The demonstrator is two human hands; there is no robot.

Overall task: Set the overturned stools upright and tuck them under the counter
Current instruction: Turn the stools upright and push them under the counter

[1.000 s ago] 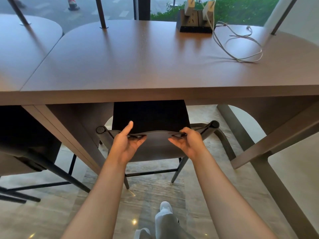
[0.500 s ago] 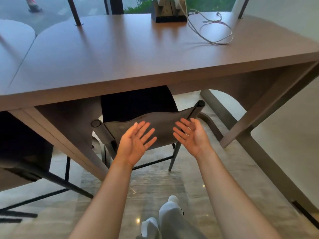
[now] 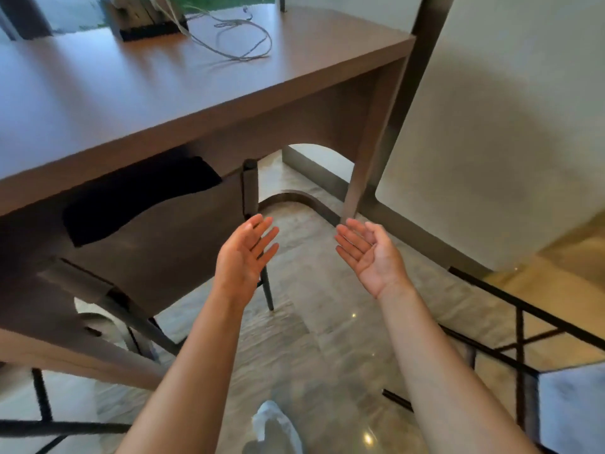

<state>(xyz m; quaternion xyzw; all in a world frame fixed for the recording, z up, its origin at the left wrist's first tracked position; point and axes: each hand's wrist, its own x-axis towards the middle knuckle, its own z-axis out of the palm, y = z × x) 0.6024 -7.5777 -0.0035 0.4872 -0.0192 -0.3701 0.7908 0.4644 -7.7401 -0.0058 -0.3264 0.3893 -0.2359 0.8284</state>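
Note:
A dark brown stool (image 3: 170,244) stands upright with its seat under the brown counter (image 3: 157,90); only its backrest and thin black legs show. My left hand (image 3: 245,253) hovers just right of the backrest's post, fingers straight, holding nothing. My right hand (image 3: 370,253) is further right over the floor, palm up and empty. At the lower right another stool (image 3: 523,348) lies overturned, its black leg frame and pale seat edge on the floor.
A black block with white cables (image 3: 229,40) sits at the counter's back. The counter's end panel and a dark post (image 3: 422,60) stand next to a white wall (image 3: 507,142). Another stool's black legs (image 3: 42,421) show at the lower left. My shoe (image 3: 275,427) is on the marble floor.
Both hands let go of the stool's backrest and drew back, open. My view has swung to the right, bringing the overturned stool at the lower right into sight.

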